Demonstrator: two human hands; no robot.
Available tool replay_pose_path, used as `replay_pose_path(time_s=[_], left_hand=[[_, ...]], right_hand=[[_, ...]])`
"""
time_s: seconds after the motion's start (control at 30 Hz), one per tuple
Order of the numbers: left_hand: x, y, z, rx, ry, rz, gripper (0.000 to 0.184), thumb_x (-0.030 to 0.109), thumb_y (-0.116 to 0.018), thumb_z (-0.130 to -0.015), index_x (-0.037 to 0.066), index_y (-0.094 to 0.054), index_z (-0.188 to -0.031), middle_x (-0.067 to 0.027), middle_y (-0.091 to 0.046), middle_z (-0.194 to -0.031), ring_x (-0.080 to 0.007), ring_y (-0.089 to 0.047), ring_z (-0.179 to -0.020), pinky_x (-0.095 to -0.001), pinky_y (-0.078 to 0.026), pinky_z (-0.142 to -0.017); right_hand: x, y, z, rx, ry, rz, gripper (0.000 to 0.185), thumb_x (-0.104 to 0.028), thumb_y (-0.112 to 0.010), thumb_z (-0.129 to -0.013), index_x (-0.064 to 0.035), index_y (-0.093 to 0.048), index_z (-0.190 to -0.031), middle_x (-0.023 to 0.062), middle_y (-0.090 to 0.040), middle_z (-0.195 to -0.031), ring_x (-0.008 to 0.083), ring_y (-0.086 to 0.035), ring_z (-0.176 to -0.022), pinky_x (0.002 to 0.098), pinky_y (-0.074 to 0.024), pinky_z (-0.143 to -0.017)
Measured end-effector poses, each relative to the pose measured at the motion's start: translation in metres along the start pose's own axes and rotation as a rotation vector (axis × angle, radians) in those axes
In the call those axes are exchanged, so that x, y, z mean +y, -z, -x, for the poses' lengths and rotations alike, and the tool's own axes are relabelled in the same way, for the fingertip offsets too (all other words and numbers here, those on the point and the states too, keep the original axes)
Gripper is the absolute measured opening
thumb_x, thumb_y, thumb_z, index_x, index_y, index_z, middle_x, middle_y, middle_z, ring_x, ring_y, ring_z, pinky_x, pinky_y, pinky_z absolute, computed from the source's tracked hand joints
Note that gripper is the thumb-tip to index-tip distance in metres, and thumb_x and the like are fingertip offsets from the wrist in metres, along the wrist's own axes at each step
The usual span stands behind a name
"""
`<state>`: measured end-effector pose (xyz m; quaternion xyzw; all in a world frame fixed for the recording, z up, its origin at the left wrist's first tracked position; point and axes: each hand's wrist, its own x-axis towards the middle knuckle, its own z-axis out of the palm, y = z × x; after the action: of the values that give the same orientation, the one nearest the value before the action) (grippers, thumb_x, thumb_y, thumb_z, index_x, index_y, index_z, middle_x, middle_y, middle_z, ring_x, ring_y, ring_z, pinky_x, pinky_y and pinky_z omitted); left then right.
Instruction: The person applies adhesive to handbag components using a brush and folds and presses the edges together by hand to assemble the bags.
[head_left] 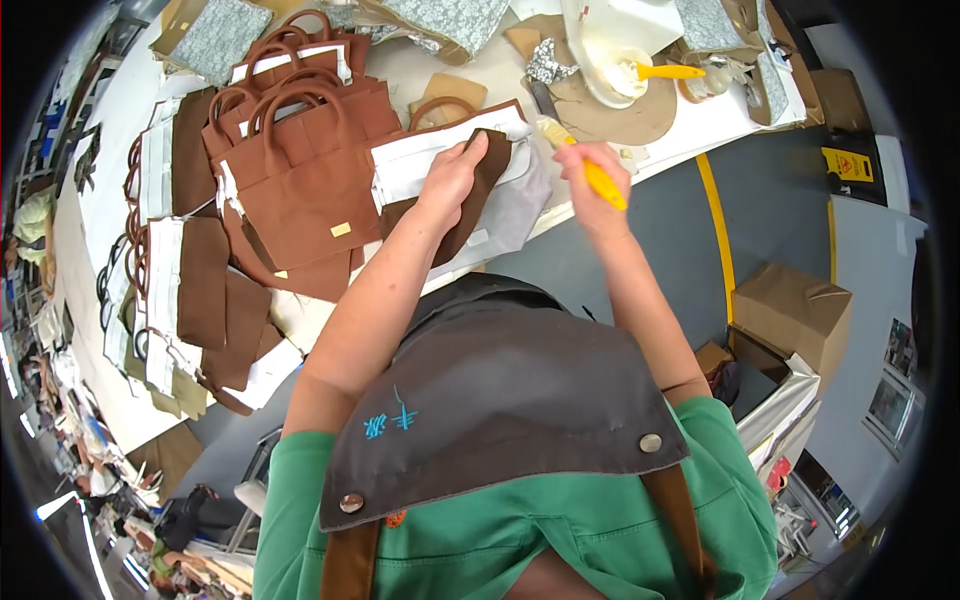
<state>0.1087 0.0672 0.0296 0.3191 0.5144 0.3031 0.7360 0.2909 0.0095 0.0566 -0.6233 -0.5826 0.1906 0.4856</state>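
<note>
My left hand (452, 185) grips a dark brown leather flap (484, 190), thumb on top, at the upper edge of a handbag piece. That piece shows a white lining (405, 165), a grey fabric part (508, 215) and a brown loop handle (440, 108). My right hand (597, 185) is closed round a brush with a yellow handle (605, 187). Its pale bristles point up and left, close to the piece's right edge; whether they touch it I cannot tell. Left of my left hand lie several brown handbag bodies (300, 195) with loop handles, overlapping one another.
A white tub (612, 85) of pale paste holds another yellow-handled brush (670, 72). It stands on a tan board (645, 122) at the back of the table, near a small jar (705, 82). Cardboard boxes (792, 305) stand on the floor at right, beyond a yellow floor line (715, 220).
</note>
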Motion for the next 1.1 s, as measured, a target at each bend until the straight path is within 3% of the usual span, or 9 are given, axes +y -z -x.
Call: replay_pose_path(time_s=[0.23, 0.33, 0.53, 0.63, 0.7, 0.77, 0.83, 0.97, 1.1], left_hand=[[-0.020, 0.002, -0.011, -0.042, -0.051, -0.018, 0.047, 0.034, -0.057, -0.095, -0.004, -0.057, -0.125, -0.0105, -0.060, -0.122, -0.0161, -0.055, -0.108, -0.0315, -0.044, -0.091], [-0.024, 0.000, -0.010, 0.025, -0.025, -0.158, 0.052, 0.040, -0.055, -0.095, -0.002, -0.057, -0.124, -0.0147, -0.061, -0.121, -0.0215, -0.056, -0.110, -0.0349, -0.043, -0.094], [-0.027, 0.007, 0.001, -0.136, -0.107, -0.398, 0.058, 0.049, -0.042, -0.097, 0.001, -0.057, -0.127, -0.0179, -0.058, -0.127, -0.0294, -0.053, -0.119, -0.0356, -0.040, -0.100], [-0.024, 0.025, 0.030, -0.167, -0.192, -0.701, 0.046, 0.042, -0.048, -0.096, 0.004, -0.065, -0.113, -0.0147, -0.063, -0.118, -0.0313, -0.057, -0.110, -0.0370, -0.045, -0.093], [-0.042, 0.048, 0.058, 0.099, -0.637, -0.651, 0.029, 0.029, -0.058, -0.091, 0.004, -0.068, -0.102, -0.0133, -0.065, -0.107, -0.0302, -0.060, -0.101, -0.0352, -0.048, -0.086], [-0.060, 0.079, 0.075, 0.475, -0.688, -0.709, 0.021, 0.020, -0.066, -0.086, 0.004, -0.065, -0.100, -0.0128, -0.065, -0.097, -0.0259, -0.062, -0.091, -0.0334, -0.049, -0.080], [-0.067, 0.098, 0.091, 0.652, -0.380, -0.663, 0.025, 0.021, -0.066, -0.086, 0.004, -0.063, -0.104, -0.0119, -0.065, -0.090, -0.0233, -0.061, -0.082, -0.0343, -0.050, -0.077], [-0.081, 0.104, 0.083, 0.609, -0.283, -0.662, 0.032, 0.023, -0.067, -0.086, 0.003, -0.060, -0.109, -0.0102, -0.064, -0.083, -0.0210, -0.061, -0.071, -0.0329, -0.050, -0.068], [-0.067, 0.106, 0.068, 0.523, -0.076, -0.366, 0.028, 0.023, -0.067, -0.087, -0.001, -0.063, -0.100, -0.0051, -0.065, -0.075, -0.0144, -0.058, -0.063, -0.0292, -0.048, -0.059]], right_hand=[[0.023, -0.008, 0.016, 0.001, 0.219, 0.220, 0.016, -0.019, -0.065, -0.090, -0.0065, -0.069, -0.080, 0.0045, -0.064, -0.072, 0.0153, -0.058, -0.072, 0.0288, -0.0451, -0.070], [0.017, 0.012, 0.012, -0.042, -0.231, 0.135, 0.012, -0.016, -0.068, -0.088, -0.0051, -0.070, -0.082, 0.0036, -0.064, -0.071, 0.0142, -0.057, -0.063, 0.0288, -0.0460, -0.065], [0.008, 0.004, 0.010, -0.185, -0.194, -0.054, 0.019, -0.018, -0.063, -0.093, -0.0002, -0.067, -0.091, 0.0056, -0.067, -0.082, 0.0091, -0.057, -0.070, 0.0223, -0.0457, -0.065], [-0.001, -0.004, 0.007, 0.043, -0.147, -0.118, 0.016, -0.016, -0.064, -0.092, -0.0006, -0.065, -0.096, 0.0064, -0.068, -0.089, 0.0093, -0.058, -0.073, 0.0225, -0.0466, -0.068], [-0.005, -0.005, 0.001, 0.018, -0.031, -0.089, 0.016, -0.013, -0.066, -0.090, -0.0015, -0.063, -0.102, 0.0066, -0.067, -0.090, 0.0095, -0.059, -0.076, 0.0235, -0.0483, -0.071], [-0.010, -0.003, 0.000, -0.053, 0.002, -0.023, 0.019, -0.010, -0.068, -0.088, -0.0019, -0.062, -0.104, 0.0072, -0.067, -0.093, 0.0100, -0.059, -0.076, 0.0243, -0.0490, -0.073], [-0.016, -0.009, 0.002, -0.123, 0.039, 0.043, 0.023, -0.007, -0.069, -0.086, -0.0022, -0.060, -0.107, 0.0077, -0.066, -0.095, 0.0105, -0.060, -0.077, 0.0251, -0.0497, -0.074], [-0.019, -0.054, 0.022, -0.379, 0.181, -0.194, 0.040, 0.001, -0.074, -0.078, -0.0038, -0.056, -0.114, 0.0117, -0.060, -0.112, 0.0131, -0.061, -0.079, 0.0257, -0.0497, -0.076], [-0.037, -0.080, 0.033, -0.546, 0.204, -0.176, 0.057, -0.015, -0.085, -0.069, -0.0054, -0.054, -0.116, 0.0169, -0.058, -0.121, 0.0231, -0.063, -0.091, 0.0333, -0.0515, -0.083]])
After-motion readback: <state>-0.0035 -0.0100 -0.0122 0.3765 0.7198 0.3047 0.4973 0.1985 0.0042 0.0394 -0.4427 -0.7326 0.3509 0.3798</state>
